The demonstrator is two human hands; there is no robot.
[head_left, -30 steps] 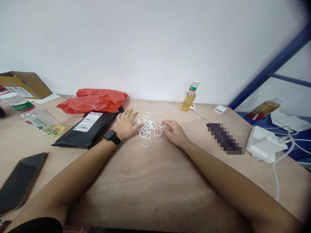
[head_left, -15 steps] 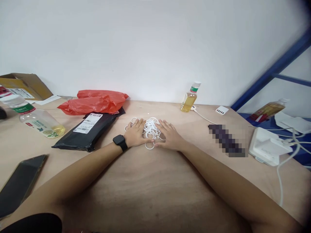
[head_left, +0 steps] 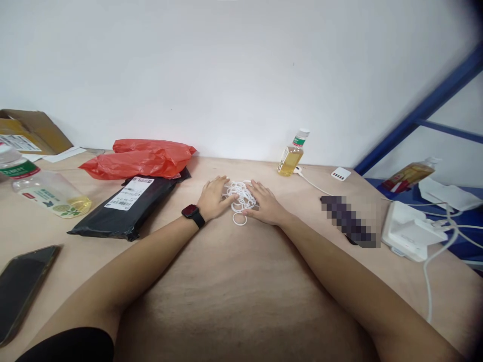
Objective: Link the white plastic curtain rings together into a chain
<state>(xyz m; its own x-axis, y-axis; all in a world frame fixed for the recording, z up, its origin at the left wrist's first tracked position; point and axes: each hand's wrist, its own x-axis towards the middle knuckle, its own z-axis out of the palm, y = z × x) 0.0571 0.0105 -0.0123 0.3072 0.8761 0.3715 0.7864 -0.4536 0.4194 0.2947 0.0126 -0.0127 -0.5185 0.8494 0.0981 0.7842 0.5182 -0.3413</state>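
A loose heap of thin white rings (head_left: 241, 193) lies on the table between my two hands. One ring (head_left: 239, 219) sits at the heap's near edge, by my right thumb. My left hand (head_left: 216, 197), with a black smartwatch (head_left: 192, 215) on its wrist, rests against the heap's left side, fingers stretched forward and thumb on the rings. On the right side my right hand (head_left: 267, 203) lies with fingers spread, fingertips touching the rings. Neither hand grips anything. What the rings are made of I cannot tell.
Left of the hands lie a black parcel (head_left: 124, 213), a red plastic bag (head_left: 139, 161), a tilted drink bottle (head_left: 41, 186) and a phone (head_left: 28, 281). Another bottle (head_left: 291, 155) stands by the wall. A blurred-out dark item (head_left: 347, 218) and a white charger (head_left: 407, 231) with cables are at right.
My left hand has slid right, pushing in the rings that lay beyond its fingers, so the heap is tighter. My right hand stays beside it. The view has shifted slightly.
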